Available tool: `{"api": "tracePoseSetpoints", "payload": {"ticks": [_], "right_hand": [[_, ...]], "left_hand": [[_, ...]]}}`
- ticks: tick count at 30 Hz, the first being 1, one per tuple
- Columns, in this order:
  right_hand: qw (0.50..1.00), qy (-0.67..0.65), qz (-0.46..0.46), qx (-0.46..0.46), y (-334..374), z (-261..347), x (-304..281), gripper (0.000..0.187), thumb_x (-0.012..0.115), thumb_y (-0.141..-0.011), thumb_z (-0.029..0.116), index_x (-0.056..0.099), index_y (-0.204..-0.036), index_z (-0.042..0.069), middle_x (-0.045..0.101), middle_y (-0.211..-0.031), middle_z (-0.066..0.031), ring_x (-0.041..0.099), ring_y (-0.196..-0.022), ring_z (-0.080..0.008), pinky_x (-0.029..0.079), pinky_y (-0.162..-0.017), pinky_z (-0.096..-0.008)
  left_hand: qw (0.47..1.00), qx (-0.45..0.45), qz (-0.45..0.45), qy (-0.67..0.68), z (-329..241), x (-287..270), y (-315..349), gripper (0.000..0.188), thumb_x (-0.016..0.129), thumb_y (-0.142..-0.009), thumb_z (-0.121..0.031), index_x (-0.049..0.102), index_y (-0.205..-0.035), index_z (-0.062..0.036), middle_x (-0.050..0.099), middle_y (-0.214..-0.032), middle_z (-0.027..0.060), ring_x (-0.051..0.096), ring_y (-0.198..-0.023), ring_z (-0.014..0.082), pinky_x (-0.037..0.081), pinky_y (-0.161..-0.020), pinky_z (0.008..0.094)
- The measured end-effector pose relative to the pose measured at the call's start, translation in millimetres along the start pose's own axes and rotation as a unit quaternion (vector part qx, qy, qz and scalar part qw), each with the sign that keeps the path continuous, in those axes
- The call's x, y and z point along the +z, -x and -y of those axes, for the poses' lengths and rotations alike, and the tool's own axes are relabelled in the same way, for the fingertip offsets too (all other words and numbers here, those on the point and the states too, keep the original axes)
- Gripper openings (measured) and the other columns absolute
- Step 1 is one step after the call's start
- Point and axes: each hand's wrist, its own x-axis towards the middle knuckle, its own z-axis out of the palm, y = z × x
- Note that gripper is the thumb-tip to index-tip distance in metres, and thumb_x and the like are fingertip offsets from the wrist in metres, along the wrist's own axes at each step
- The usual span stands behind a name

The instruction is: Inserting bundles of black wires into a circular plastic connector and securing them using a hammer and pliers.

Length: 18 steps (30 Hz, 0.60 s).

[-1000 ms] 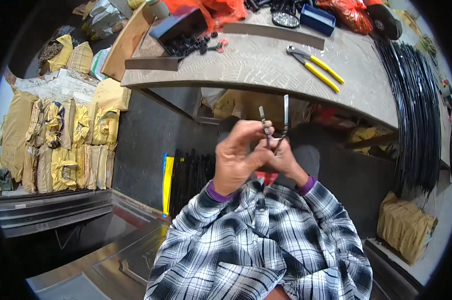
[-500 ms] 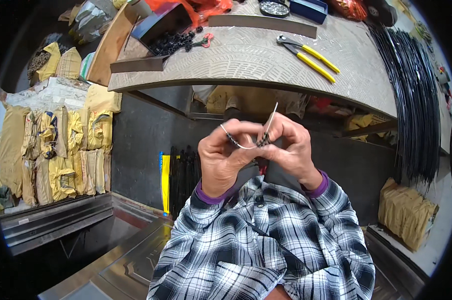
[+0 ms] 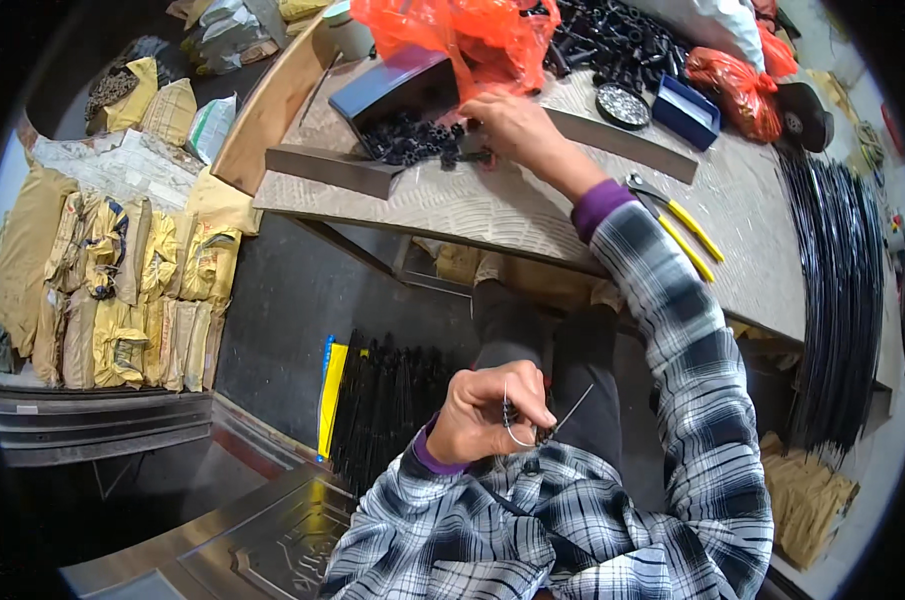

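Observation:
My left hand (image 3: 494,412) is low in front of my lap, thumb and fingers pinched on a thin pale wire (image 3: 579,402). The wire is bent in a loop, and small black pieces (image 3: 509,408) are threaded along it. Over the table, my right hand (image 3: 520,130) reaches forward with fingers stretched toward a heap of small black parts (image 3: 412,140). This heap spills from a tilted dark box (image 3: 400,85). No held thing shows in the right hand; the undersides of its fingers are hidden.
Yellow-handled pliers (image 3: 687,225) lie right of my right forearm on the table (image 3: 742,270). Metal strips (image 3: 327,170), a red plastic bag (image 3: 452,35), a round dish (image 3: 622,106) and a blue box (image 3: 687,110) surround the work area. Long black strands (image 3: 842,290) hang at right.
My right hand has let go of the wire and moved forward to the black parts. My left hand, still holding the wire, has come down nearer my lap. The view has tilted and shifted.

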Motion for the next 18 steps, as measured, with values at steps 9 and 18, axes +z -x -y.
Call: {"api": "tracePoseSetpoints", "payload": {"ticks": [9,18], "right_hand": [[0.833,-0.536,0.019,0.139,51,103,-130,0.027,0.062,-0.075,0.005,0.06,-0.101,-0.002,0.06,-0.097,-0.0094,0.058,-0.088,-0.0169,0.046,-0.077,-0.0272],[0.865,-0.458,-0.037,0.204,139,152,-193,0.018,0.067,-0.071,0.01,0.061,-0.083,-0.002,0.062,-0.084,-0.0103,0.056,-0.086,-0.0183,0.043,-0.084,-0.036]], "left_hand": [[0.999,0.008,-0.029,0.016,3,-7,-5,0.026,0.067,-0.072,-0.001,0.058,-0.097,0.0001,0.046,-0.075,0.0021,0.045,-0.069,0.0075,0.038,-0.064,0.018],[0.992,0.027,-0.093,0.076,20,52,-35,0.025,0.065,-0.073,0.007,0.06,-0.096,-0.0008,0.051,-0.084,0.0,0.047,-0.076,0.006,0.039,-0.069,0.0185]]}}
